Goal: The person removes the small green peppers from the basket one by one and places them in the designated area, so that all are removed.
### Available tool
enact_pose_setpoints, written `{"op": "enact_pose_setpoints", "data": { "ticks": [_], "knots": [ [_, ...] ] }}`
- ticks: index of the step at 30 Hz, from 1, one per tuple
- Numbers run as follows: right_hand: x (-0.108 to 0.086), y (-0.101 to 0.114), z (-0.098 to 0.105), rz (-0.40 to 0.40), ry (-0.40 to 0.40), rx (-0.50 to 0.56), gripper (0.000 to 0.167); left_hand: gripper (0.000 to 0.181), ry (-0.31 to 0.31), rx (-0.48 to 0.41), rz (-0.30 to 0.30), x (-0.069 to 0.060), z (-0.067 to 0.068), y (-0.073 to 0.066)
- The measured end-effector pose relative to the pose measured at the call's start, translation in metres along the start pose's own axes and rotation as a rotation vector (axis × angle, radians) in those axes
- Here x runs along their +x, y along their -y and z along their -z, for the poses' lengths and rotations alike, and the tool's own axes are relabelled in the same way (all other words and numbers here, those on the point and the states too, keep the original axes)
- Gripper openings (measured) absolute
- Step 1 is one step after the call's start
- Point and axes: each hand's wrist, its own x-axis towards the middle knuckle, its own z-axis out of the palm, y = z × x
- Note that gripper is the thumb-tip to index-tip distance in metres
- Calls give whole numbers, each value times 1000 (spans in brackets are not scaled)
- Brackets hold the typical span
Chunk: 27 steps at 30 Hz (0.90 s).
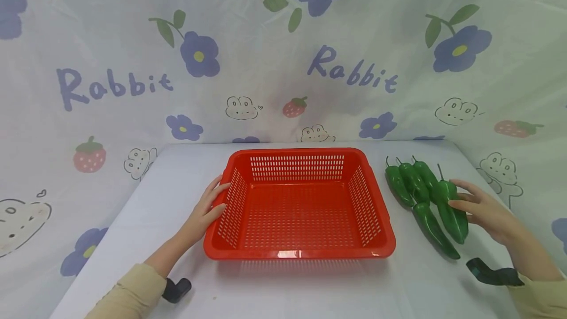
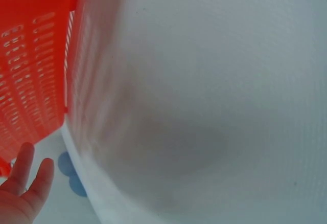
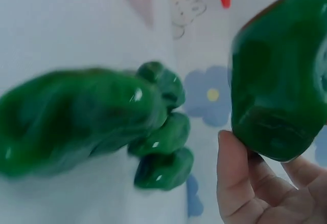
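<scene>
A red plastic basket [image 1: 299, 254] with slotted walls sits on the white table. My left hand [image 1: 208, 206] rests at its left rim with fingers extended; in the left wrist view two straight fingertips [image 2: 40, 183] show beside the red wall [image 2: 30, 75]. To the right of the basket, my right hand [image 1: 489, 213] holds a large green pepper [image 1: 448, 198] between thumb and fingers, its stem pointing away. In the right wrist view this pepper [image 3: 278, 75] appears lifted off the table. Another long green pepper [image 1: 434, 230] lies just left of it.
Several more green peppers [image 1: 414, 181] lie side by side behind, near the basket's right wall. A white cloth [image 1: 266, 73] printed with flowers and rabbits hangs behind the table. A dark camera mount [image 1: 493, 273] sits by the right wrist.
</scene>
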Motion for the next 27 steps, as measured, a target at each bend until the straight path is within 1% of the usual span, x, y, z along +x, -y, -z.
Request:
{"op": "enact_pose_setpoints", "data": {
  "ticks": [5, 11, 15, 18, 23, 27],
  "knots": [
    [0, -12, 2, -52, 29, -20, 66, 46, -3, 27, -10, 0, 0, 1],
    [1, -29, 4, -41, 59, -26, 64, 46, -4, 25, 2, 1, 1, 1],
    [1, -38, 4, -65, 62, -44, 66, 47, 3, 11, 10, 1, 0, 1],
    [1, -43, 4, -83, 67, -62, 68, 47, 5, 10, 8, 1, 0, 0],
    [1, -48, 3, -83, 77, -102, 68, 47, 5, 13, 3, 1, 1, 0],
    [2, -50, 1, -98, 94, -119, 69, 47, 5, 7, 6, 1, 1, 0]
  ]
}}
